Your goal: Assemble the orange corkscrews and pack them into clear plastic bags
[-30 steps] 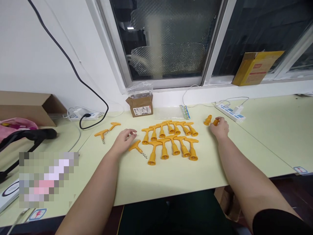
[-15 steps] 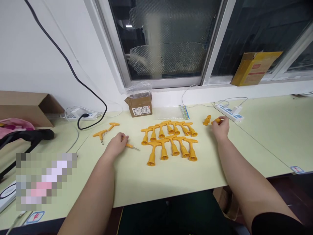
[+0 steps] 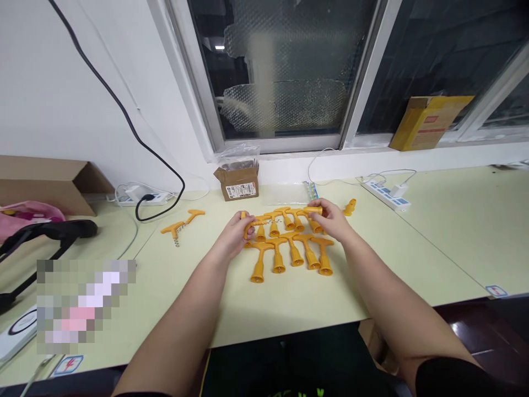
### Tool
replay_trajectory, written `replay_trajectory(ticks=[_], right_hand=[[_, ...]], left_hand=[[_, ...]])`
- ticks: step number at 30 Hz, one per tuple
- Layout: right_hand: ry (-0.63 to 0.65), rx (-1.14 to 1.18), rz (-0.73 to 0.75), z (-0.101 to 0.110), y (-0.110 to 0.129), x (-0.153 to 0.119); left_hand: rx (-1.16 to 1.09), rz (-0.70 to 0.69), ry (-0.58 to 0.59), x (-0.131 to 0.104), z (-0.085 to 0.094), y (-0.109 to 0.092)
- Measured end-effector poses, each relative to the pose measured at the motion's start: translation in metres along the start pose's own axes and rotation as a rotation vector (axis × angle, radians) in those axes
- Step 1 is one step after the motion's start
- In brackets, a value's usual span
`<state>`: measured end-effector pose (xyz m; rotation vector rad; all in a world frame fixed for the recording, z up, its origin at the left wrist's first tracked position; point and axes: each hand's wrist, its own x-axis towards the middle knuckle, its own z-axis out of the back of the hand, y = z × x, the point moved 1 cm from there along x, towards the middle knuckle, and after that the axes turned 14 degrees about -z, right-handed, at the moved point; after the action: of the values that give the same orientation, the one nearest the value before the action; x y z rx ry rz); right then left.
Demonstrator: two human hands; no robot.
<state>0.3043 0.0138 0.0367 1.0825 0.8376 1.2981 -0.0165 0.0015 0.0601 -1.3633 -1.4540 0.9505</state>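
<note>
My left hand (image 3: 235, 236) grips a yellow T-handled corkscrew (image 3: 259, 221), its metal spiral pointing right. Across from it, my right hand (image 3: 334, 218) pinches a yellow bell-shaped sleeve (image 3: 314, 210) lying sideways. The spiral tip and the sleeve are apart. Beneath both hands, two rows of yellow corkscrews fitted with sleeves (image 3: 296, 255) lie on the table; my hands partly cover the back row. Off to the left rest two bare corkscrews (image 3: 172, 228) with their spirals showing. Right of my right hand are loose yellow sleeves (image 3: 350, 207), whose number I cannot tell.
At the back stand a small cardboard box (image 3: 240, 183) and a clear plastic bag (image 3: 285, 194). Power strips lie at right (image 3: 386, 195) and left (image 3: 159, 198). A black cable (image 3: 119, 110) hangs down the wall. A black strap-like object (image 3: 61, 231) occupies the left side.
Both hands have come inward over the rows. My left hand has lifted the corkscrew from the left, and my right hand has carried a sleeve over from the right.
</note>
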Motion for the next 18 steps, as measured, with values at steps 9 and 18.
replay_trajectory(ticks=[9, 18], right_hand=[[0.318, 0.297, -0.035, -0.046, 0.006, -0.022], [0.357, 0.327, 0.082, -0.050, 0.005, -0.036]], left_hand=[[-0.148, -0.028, 0.042, -0.015, -0.019, 0.038], [-0.035, -0.066, 0.122, -0.020, -0.019, 0.037]])
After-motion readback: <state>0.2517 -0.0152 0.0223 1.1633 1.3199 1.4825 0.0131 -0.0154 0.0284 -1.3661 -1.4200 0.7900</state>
